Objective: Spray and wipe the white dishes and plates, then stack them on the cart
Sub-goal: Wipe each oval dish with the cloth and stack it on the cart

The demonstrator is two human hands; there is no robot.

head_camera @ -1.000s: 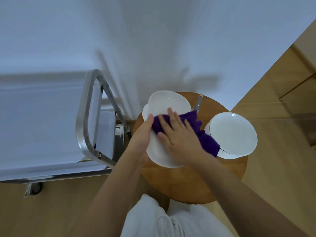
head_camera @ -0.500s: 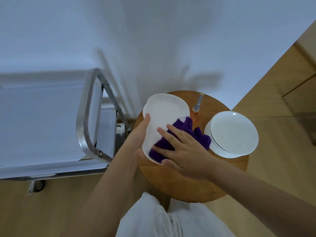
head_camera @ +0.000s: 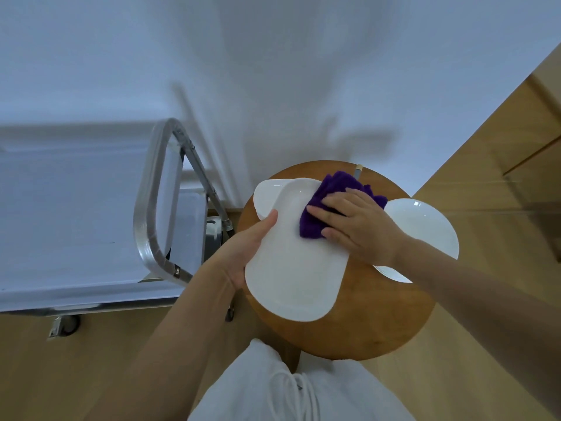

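A: Describe the setting and the position of the work item.

B: White wall behind; wood floor; a round wooden surface (head_camera: 358, 323) with a steel cart (head_camera: 151, 208) at its 9 o'clock. The oblong white dish (head_camera: 291, 268) is held tilted above the surface, toward its 9 o'clock side; a second white dish (head_camera: 267, 194) lies beneath its far end; a stack of round plates (head_camera: 425, 226) sits at 3 o'clock.

A: State of each hand?

B: The left hand (head_camera: 246, 253) grips the oblong dish at its left rim, thumb over the top face, fingers hidden below; the right hand (head_camera: 355, 223) presses a purple cloth (head_camera: 328, 202) onto the dish's far end with fingers nearly straight; the cloth is pushed, not pinched.

A: Handling characteristics?

B: Judged rigid, glazed and breakable; likely slick where sprayed; moderate weight for one hand. The cloth is soft and conforms.

A: Recommended hold?

B: Take the dish on a long rim, thumb above and fingers below, near mid-length so it balances; avoid a wet edge; set it down flat on the cart, not dropped; the spray bottle (head_camera: 358, 171) at 12 o'clock is barely visible.
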